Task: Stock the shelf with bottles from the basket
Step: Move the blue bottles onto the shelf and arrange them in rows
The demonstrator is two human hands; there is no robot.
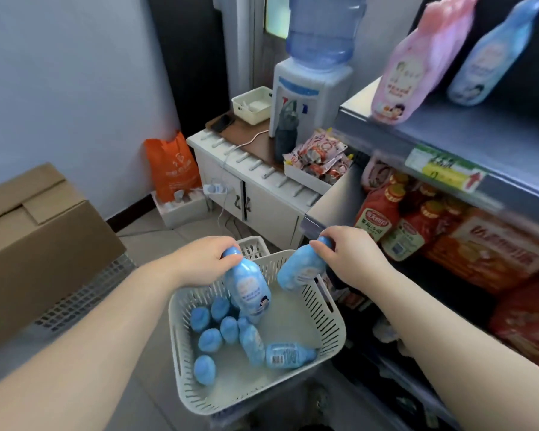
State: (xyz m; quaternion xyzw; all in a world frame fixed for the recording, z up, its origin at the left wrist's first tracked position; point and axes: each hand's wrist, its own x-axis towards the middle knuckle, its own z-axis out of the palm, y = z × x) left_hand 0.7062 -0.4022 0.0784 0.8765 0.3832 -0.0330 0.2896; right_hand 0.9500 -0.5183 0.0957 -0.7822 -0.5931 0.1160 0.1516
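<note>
Above the white slotted plastic basket (330,334), left hand (204,259) grips one pale-blue labelled plastic bottle (251,290) at eleven o'clock; right hand (347,251) clasps another blue bottle (299,270) at one.

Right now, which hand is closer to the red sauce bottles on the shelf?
Right. The right hand is just left of the red sauce bottles; the left hand is farther off, across the basket.

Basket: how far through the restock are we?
Done: one pink bottle and one blue bottle stand on the top shelf. In hand: the left hand and right hand each grip a blue bottle by its cap over the basket. Left: roughly eight more blue bottles in the basket, so it's early.
</note>
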